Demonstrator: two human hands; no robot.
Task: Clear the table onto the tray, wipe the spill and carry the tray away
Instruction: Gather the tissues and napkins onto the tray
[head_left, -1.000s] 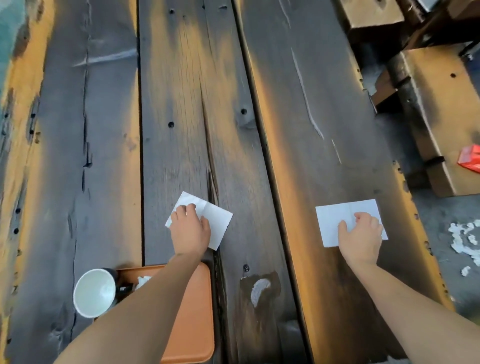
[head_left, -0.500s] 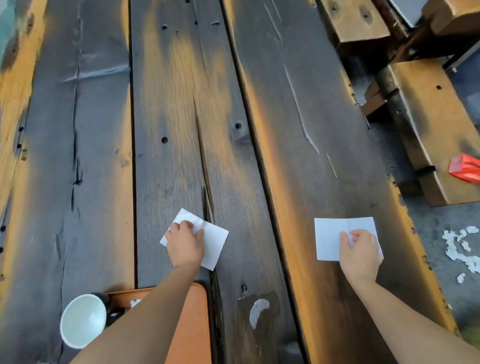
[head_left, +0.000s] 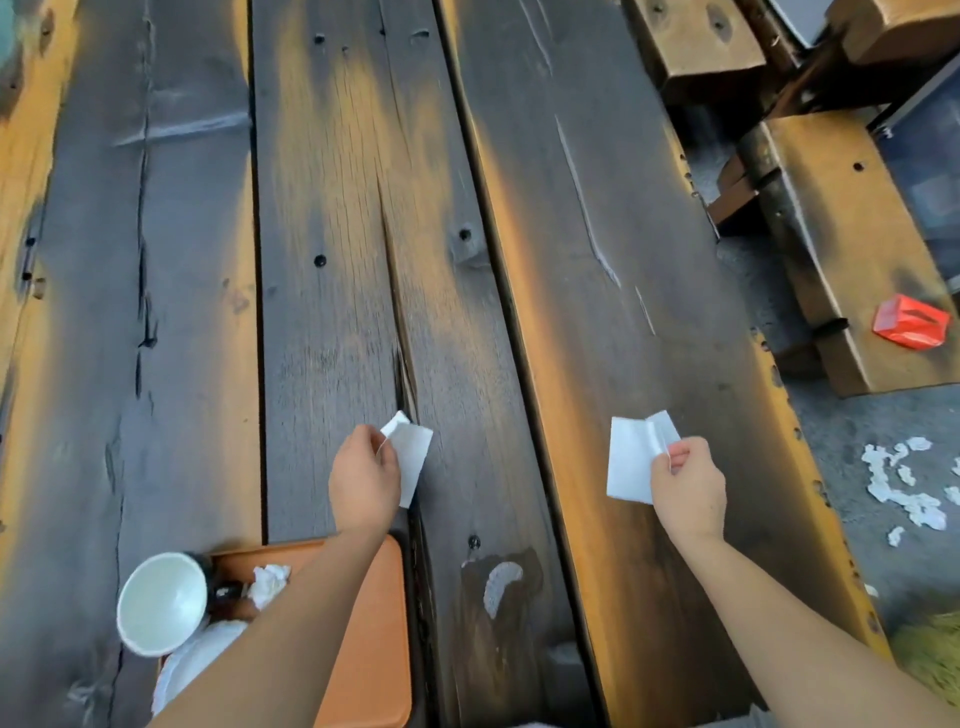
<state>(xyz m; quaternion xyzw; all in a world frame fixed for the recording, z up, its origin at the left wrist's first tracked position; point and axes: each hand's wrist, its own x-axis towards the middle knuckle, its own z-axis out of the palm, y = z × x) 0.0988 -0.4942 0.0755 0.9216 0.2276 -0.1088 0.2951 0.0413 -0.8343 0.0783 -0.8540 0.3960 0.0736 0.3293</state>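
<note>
Your left hand (head_left: 363, 480) reaches forward over the orange tray (head_left: 374, 649), its fingers pinching a white napkin (head_left: 410, 457) that lifts off the dark plank tabletop (head_left: 332, 208) by the middle crack. Your right hand (head_left: 688, 486) is stretched out over the right-hand plank, fingers curled and pinching a second white napkin (head_left: 631, 457), which folds up at its crease. Near your left forearm, a white cup (head_left: 161, 603) lies tipped at the tray's left edge beside a crumpled tissue (head_left: 267, 582). A pale wet spill (head_left: 501, 584) sits on the tabletop just right of the tray.
</note>
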